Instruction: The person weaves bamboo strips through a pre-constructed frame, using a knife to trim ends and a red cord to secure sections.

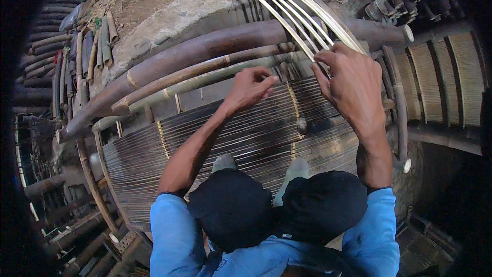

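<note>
My right hand is at the pale bamboo strips, which run from the far edge down to it. Its thumb and forefinger close around the end of a strip, and the palm hides part of the bundle. Left of it, my left hand hovers over the far side of a slatted panel of thin parallel strips. Its fingers are curled into a pinch; whatever they may hold is too small to make out. Yellowish bindings cross the panel, and a small round knob sits by one of them.
Thick bamboo poles lie across just beyond the panel, before a concrete ledge. Stacked bamboo fills the left side. Finished slatted panels stand at the right. My knees are over the panel's near side.
</note>
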The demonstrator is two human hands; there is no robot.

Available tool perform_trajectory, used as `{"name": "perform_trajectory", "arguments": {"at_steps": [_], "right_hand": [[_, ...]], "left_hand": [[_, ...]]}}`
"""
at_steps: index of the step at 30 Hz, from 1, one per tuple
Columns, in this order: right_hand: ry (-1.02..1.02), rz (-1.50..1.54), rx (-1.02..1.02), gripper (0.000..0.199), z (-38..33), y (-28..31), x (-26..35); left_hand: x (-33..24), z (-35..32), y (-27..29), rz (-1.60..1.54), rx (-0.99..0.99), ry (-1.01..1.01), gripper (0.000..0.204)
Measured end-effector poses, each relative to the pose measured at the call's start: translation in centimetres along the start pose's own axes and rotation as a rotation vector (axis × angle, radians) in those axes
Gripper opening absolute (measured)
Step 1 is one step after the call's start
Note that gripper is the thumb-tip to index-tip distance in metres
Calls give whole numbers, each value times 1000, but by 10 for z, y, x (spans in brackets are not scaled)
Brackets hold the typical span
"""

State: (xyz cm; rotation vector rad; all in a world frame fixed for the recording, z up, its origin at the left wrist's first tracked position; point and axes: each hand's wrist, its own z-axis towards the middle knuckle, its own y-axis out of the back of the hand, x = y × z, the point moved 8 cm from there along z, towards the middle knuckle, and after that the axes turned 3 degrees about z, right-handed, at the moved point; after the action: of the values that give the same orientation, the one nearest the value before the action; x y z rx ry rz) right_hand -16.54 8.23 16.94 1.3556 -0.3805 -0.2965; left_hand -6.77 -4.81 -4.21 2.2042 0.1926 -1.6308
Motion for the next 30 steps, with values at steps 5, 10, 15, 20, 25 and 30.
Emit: {"name": "perform_trajectory", "arguments": {"at_steps": [5, 10, 15, 20, 25, 30], "right_hand": [[174, 304, -336, 20, -23, 28, 16], [393, 532, -496, 26, -112, -29, 14], [-305, 547, -19, 59, -150, -199, -92], [-154, 412, 338, 74, -178, -252, -120], [-104, 330, 356, 62, -203, -267, -139], [-13, 190, 498, 58, -257, -257, -153]], "left_hand": [[91, -26, 55, 378, -281, 0, 49], [152, -75, 104, 713, -496, 116, 61], [182, -56, 96, 803, -232, 246, 75], [194, -41, 79, 916, 1, 304, 79], [186, -18, 55, 782, 170, 389, 72], [191, -12, 56, 743, 249, 450, 65]]}}
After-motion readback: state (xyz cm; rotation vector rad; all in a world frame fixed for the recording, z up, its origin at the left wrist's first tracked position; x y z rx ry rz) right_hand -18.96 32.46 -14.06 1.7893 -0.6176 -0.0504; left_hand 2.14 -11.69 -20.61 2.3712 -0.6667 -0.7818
